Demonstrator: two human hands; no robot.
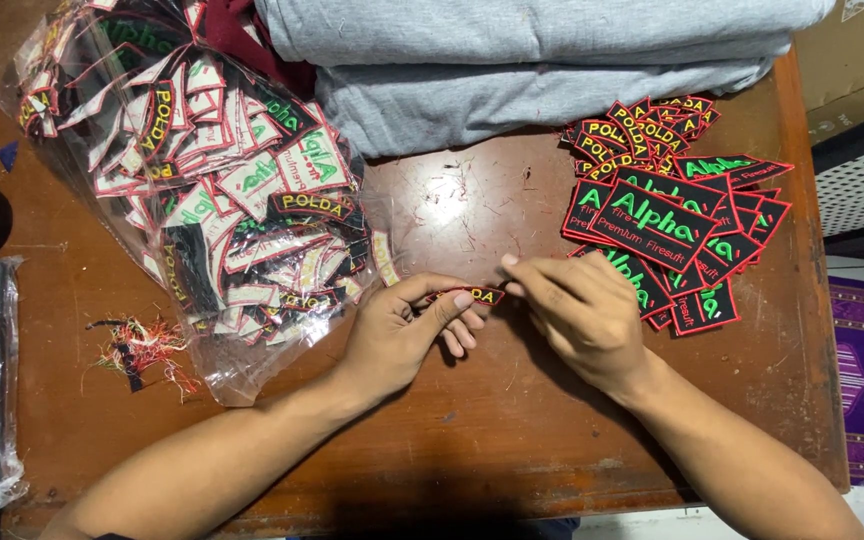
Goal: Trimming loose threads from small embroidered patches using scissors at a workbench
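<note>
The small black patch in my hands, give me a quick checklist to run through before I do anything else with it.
1. Small black patch pinched in left hand: ok.
2. Right hand fingertips meet the patch's end: ok.
3. Which face of the patch is up: cannot tell, thumb covers most.
4. Sorted patch pile within right hand's reach: ok.
5. Clear bag of patches open toward the hands: cannot tell.
6. Wooden table under the hands free of thread scraps: ok; thread clump lies far left.

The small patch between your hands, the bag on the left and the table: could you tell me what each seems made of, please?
Small patch: embroidered cloth, probably; stitched red edge.
Bag: clear, glossy, crinkled plastic film.
Table: brown wood, worn and scratched.
</note>
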